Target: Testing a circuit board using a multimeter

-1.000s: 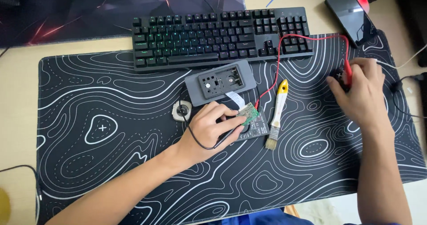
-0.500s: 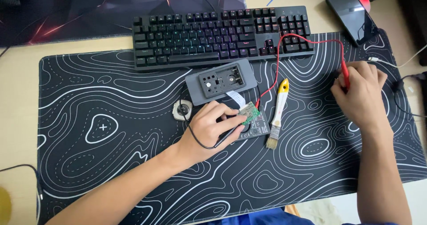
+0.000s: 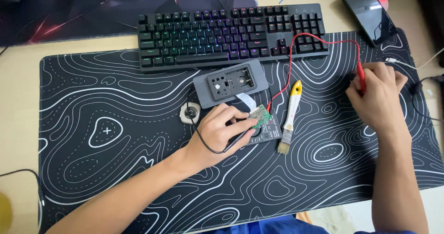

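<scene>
Left hand [image 3: 221, 134] near the mat's [image 3: 92, 169] middle, fingers curled on a black probe, its tip pressed to the green board [image 3: 262, 116] – board just below the grey case [image 3: 230, 82], atop a dark plate. Right hand [image 3: 377, 93] by the mat's right edge, closed round a red probe [image 3: 361, 75], red wire [image 3: 296, 53] looping back across the keyboard [image 3: 231, 35] to the board. Between the hands, a yellow-handled brush [image 3: 289, 116] – flat on the mat, untouched.

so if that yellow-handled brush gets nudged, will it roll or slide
The brush lies flat on the desk mat and looks flat-handled, so it would probably slide or pivot rather than roll. It looks light; its bristles should bend. The mat's surface may grip it somewhat.
</scene>
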